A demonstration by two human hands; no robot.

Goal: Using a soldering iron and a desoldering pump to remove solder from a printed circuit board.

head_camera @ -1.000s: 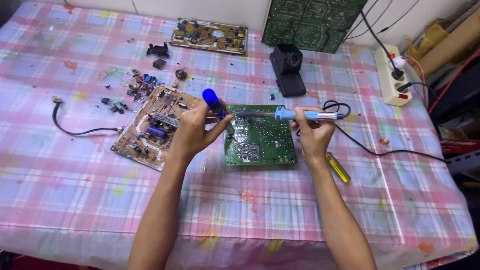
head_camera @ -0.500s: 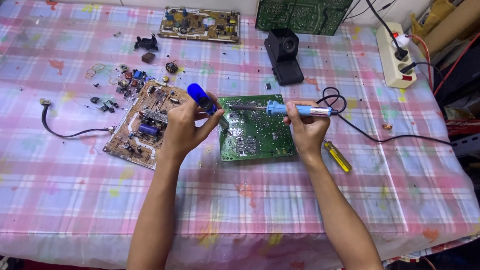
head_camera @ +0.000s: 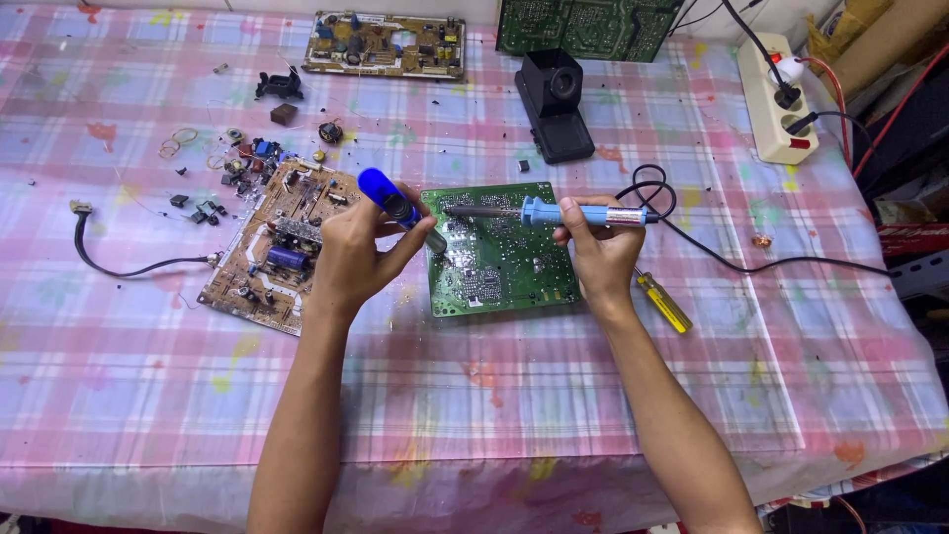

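Left hand (head_camera: 358,252) wrapped tight around a blue-topped solder sucker (head_camera: 397,208), fingers closed on the barrel, tip angled down onto the upper left corner of the green circuit board (head_camera: 502,262). Right hand (head_camera: 596,249) closed around the blue handle of a soldering iron (head_camera: 563,213), held level, metal tip pointing left over the board near the sucker tip; contact cannot be told. Green board lies flat on the pink checked tablecloth (head_camera: 494,396), between the hands. Brown circuit board (head_camera: 272,247) just left of the left hand. Yellow screwdriver (head_camera: 662,302) beside the right wrist. Black iron stand (head_camera: 555,104) behind the green board. White power strip (head_camera: 776,99) far right.
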